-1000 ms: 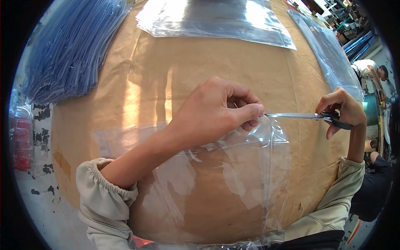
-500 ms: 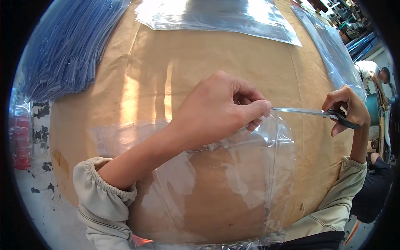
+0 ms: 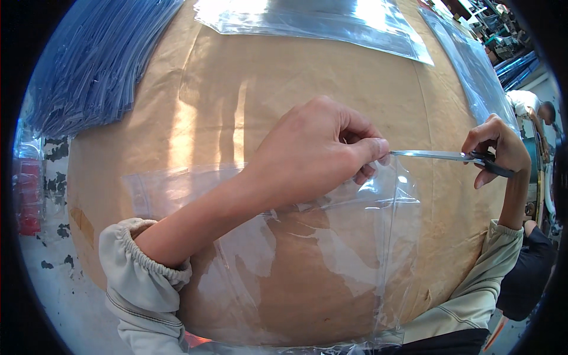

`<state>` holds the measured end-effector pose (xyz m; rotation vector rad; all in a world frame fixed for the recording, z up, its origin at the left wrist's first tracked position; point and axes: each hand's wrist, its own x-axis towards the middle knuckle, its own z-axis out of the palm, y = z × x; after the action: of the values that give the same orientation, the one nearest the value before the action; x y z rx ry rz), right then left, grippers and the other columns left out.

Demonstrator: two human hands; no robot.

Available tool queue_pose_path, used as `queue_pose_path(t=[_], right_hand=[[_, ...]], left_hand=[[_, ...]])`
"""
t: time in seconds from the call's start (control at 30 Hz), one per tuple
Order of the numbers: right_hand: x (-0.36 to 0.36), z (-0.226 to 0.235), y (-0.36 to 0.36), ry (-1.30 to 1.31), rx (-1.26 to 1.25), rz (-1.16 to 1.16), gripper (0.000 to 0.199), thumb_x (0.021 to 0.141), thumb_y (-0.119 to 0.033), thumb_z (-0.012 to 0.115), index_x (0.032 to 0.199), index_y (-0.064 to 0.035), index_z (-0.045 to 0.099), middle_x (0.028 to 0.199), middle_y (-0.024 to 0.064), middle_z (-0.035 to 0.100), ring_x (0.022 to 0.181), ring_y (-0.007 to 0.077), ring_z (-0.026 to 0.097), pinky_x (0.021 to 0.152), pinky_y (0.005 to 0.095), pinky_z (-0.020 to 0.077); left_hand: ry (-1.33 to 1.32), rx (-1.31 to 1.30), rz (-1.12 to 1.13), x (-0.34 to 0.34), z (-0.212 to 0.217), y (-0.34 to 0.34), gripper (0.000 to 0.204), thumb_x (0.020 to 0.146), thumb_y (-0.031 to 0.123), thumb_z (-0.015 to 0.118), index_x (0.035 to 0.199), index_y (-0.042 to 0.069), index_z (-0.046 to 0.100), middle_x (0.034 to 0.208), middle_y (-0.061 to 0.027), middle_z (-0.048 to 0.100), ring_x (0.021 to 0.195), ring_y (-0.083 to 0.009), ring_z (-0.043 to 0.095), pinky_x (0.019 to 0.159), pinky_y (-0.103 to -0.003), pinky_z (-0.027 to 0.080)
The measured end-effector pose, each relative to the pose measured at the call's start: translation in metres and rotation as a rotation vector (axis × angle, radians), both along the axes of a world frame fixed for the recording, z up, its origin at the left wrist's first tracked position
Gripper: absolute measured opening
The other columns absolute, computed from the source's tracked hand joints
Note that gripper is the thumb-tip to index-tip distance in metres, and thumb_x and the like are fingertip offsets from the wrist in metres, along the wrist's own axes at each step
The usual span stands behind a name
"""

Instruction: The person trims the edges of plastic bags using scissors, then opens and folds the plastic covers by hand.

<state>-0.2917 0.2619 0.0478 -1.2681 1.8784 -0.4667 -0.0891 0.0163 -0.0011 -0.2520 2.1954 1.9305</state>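
Observation:
A clear plastic bag lies spread over the brown-covered table in front of me. My left hand pinches its upper edge near the right corner between thumb and fingers. My right hand holds a pair of scissors with dark handles, its fingers around the loops. The blades look nearly closed and point left, with the tips right at my left fingertips. Whether the tips touch the plastic is hidden by those fingers.
A thick stack of bluish plastic sleeves lies at the far left. Flat clear sheets are piled at the back, more sheets at the right. Brown paper covers the table. Another person is at the far right.
Both hands and the scissors have shifted very slightly to the right in view. The grip on the bag and on the scissors looks the same.

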Motion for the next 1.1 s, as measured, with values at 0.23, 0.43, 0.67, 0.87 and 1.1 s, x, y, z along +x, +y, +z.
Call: queue_pose_path(t=[0.23,0.43,0.67,0.87,1.1], right_hand=[[-0.003,0.000,-0.003,0.074,-0.013,0.067,0.048,0.050,-0.032,0.087,0.077,-0.0006,0.062,0.060,0.0016,0.060,0.046,0.0046,0.051,0.040,0.0175,0.0371],[-0.001,0.001,-0.006,0.149,-0.036,0.089,0.044,0.051,-0.030,0.086,0.076,-0.0017,0.063,0.061,0.0027,0.061,0.047,0.0064,0.054,0.042,0.0182,0.0411],[0.004,0.005,-0.009,0.096,0.039,0.026,0.043,0.054,-0.032,0.085,0.074,-0.0014,0.062,0.061,0.0027,0.061,0.047,0.0071,0.055,0.041,0.0181,0.0420],[0.000,0.003,-0.007,0.128,-0.005,0.078,0.042,0.056,-0.031,0.084,0.073,-0.0007,0.062,0.061,0.0028,0.060,0.046,0.0074,0.055,0.041,0.0176,0.0420],[-0.008,0.001,-0.004,0.051,-0.024,0.099,0.041,0.056,-0.029,0.084,0.073,0.0002,0.062,0.061,0.0028,0.060,0.043,0.0066,0.052,0.038,0.0173,0.0398]], left_hand=[[0.009,-0.013,0.006,0.000,0.000,0.000,0.019,0.084,0.015,0.058,0.083,-0.003,0.065,0.069,-0.0055,0.061,0.063,-0.0082,0.057,0.057,-0.019,0.044],[0.047,0.008,-0.008,0.001,-0.001,-0.001,0.019,0.084,0.015,0.058,0.083,-0.003,0.065,0.068,-0.0051,0.061,0.062,-0.0076,0.056,0.055,-0.019,0.043],[0.047,0.008,0.005,0.000,0.000,-0.001,0.019,0.084,0.014,0.058,0.083,-0.003,0.065,0.067,-0.0048,0.061,0.061,-0.0073,0.056,0.054,-0.019,0.042],[0.062,0.005,0.000,-0.001,-0.001,-0.001,0.018,0.083,0.013,0.059,0.083,-0.004,0.065,0.067,-0.0053,0.061,0.061,-0.0076,0.055,0.055,-0.020,0.042],[0.091,-0.034,-0.042,-0.001,0.000,-0.002,0.018,0.082,0.013,0.058,0.083,-0.004,0.066,0.067,-0.0059,0.062,0.062,-0.0080,0.056,0.058,-0.020,0.043]])
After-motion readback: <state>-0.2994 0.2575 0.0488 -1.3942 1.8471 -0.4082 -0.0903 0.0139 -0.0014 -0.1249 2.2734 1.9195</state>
